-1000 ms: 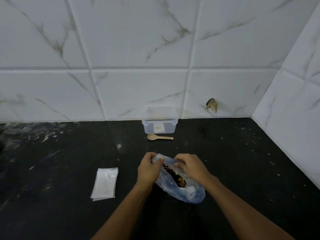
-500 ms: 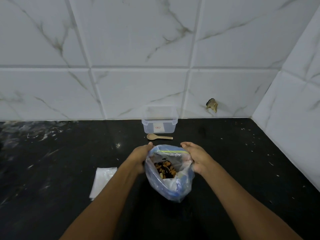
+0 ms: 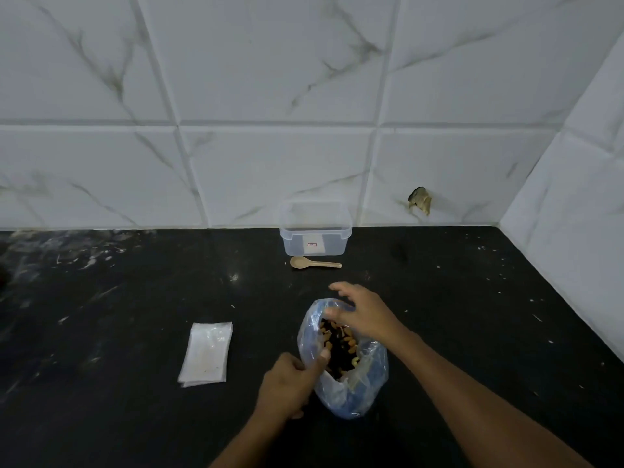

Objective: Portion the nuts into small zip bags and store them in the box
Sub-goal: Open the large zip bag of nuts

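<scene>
A bluish clear plastic bag [image 3: 351, 390] stands open on the black counter, with mixed nuts [image 3: 339, 346] showing inside. My left hand [image 3: 290, 383] pinches the bag's near-left rim between thumb and fingers. My right hand [image 3: 364, 315] hovers over the far rim with its fingers spread and relaxed, holding nothing. A flat stack of small clear zip bags [image 3: 206, 354] lies to the left of the bag. A clear lidless plastic box [image 3: 315, 233] sits against the wall, and a small beige spoon [image 3: 314, 263] lies in front of it.
The black counter [image 3: 118, 298] has pale scuffs and specks. White marble tiles form the back wall, and a second tiled wall [image 3: 574, 214] closes off the right side. A chipped hole [image 3: 419, 200] marks the back wall right of the box.
The bag sank from being held up wide at both sides. My left hand slid down to the near rim, and my right hand let go and now hovers over the opening.
</scene>
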Demonstrator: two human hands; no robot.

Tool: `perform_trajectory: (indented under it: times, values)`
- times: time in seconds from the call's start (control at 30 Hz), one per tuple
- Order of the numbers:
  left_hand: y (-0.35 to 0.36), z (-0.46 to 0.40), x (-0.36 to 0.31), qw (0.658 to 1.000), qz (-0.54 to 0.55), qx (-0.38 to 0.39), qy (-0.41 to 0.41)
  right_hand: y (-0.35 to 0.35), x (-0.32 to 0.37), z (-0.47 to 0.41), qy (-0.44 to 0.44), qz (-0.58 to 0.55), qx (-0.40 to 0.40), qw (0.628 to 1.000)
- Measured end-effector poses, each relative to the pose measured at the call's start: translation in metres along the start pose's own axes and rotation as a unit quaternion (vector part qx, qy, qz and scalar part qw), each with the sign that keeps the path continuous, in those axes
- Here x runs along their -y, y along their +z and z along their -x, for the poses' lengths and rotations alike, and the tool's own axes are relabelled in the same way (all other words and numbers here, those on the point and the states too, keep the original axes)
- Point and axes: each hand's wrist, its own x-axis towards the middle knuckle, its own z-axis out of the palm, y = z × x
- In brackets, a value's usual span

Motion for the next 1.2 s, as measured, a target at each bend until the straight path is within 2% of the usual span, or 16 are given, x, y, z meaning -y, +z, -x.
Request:
perform_trajectory:
  times: [0.07, 0.13, 0.2, 0.3, 0.4, 0.5, 0.53, 0.63, 0.7, 0.8, 0.87, 0.93, 1.0, 1.07, 1.13, 1.2]
  values:
    - [0.007, -0.002, -0.001, 1.0, 0.017, 0.006, 0.002, 0.008, 0.001, -0.004, -0.03, 0.058, 0.005, 0.998]
    - [0.007, -0.005, 0.0, 0.999, 0.052, -0.012, 0.013, 0.011, 0.002, -0.006, -0.03, 0.053, -0.022, 0.998]
    - [-0.001, -0.008, -0.002, 0.993, 0.116, -0.01, 0.021, 0.006, 0.004, -0.007, 0.004, 0.008, -0.046, 0.999]
    - [-0.02, -0.016, -0.013, 0.968, 0.252, 0.009, 0.004, -0.003, 0.002, -0.009, 0.115, -0.153, -0.045, 0.98]
    - [-0.039, -0.027, -0.033, 0.915, 0.4, 0.034, -0.04, -0.01, 0.003, -0.005, 0.198, -0.364, -0.047, 0.909]
    - [-0.056, -0.04, -0.047, 0.872, 0.479, 0.043, -0.087, -0.021, 0.005, 0.001, 0.237, -0.578, -0.056, 0.779]
    - [-0.061, -0.046, -0.048, 0.868, 0.483, 0.052, -0.099, -0.024, 0.005, 0.002, 0.245, -0.608, -0.056, 0.753]
    - [-0.07, -0.06, -0.049, 0.874, 0.47, 0.062, -0.105, -0.023, 0.003, 0.005, 0.245, -0.626, -0.053, 0.738]
    - [-0.068, -0.069, -0.051, 0.908, 0.413, 0.021, -0.066, -0.017, -0.002, 0.005, 0.24, -0.604, -0.07, 0.757]
    - [-0.056, -0.076, -0.043, 0.977, 0.203, -0.06, 0.018, -0.004, -0.017, 0.01, 0.258, -0.404, -0.06, 0.876]
    - [-0.048, -0.071, -0.029, 0.989, 0.111, -0.082, 0.046, 0.002, -0.026, 0.014, 0.267, -0.265, -0.041, 0.926]
    - [-0.043, -0.062, -0.017, 0.99, 0.049, -0.121, 0.047, 0.003, -0.029, 0.013, 0.206, -0.137, -0.081, 0.966]
    - [-0.038, -0.049, -0.007, 0.989, 0.005, -0.141, 0.049, 0.001, -0.026, 0.008, 0.104, -0.047, -0.121, 0.986]
    - [-0.031, -0.036, -0.002, 0.99, -0.019, -0.132, 0.048, 0.002, -0.019, 0.003, 0.033, 0.021, -0.093, 0.995]
    - [-0.022, -0.03, 0.004, 0.993, -0.007, -0.109, 0.037, 0.009, -0.016, -0.001, 0.001, 0.135, -0.041, 0.99]
    - [-0.016, -0.03, 0.007, 0.994, 0.059, -0.086, 0.016, 0.019, -0.017, -0.004, 0.016, 0.168, -0.027, 0.985]
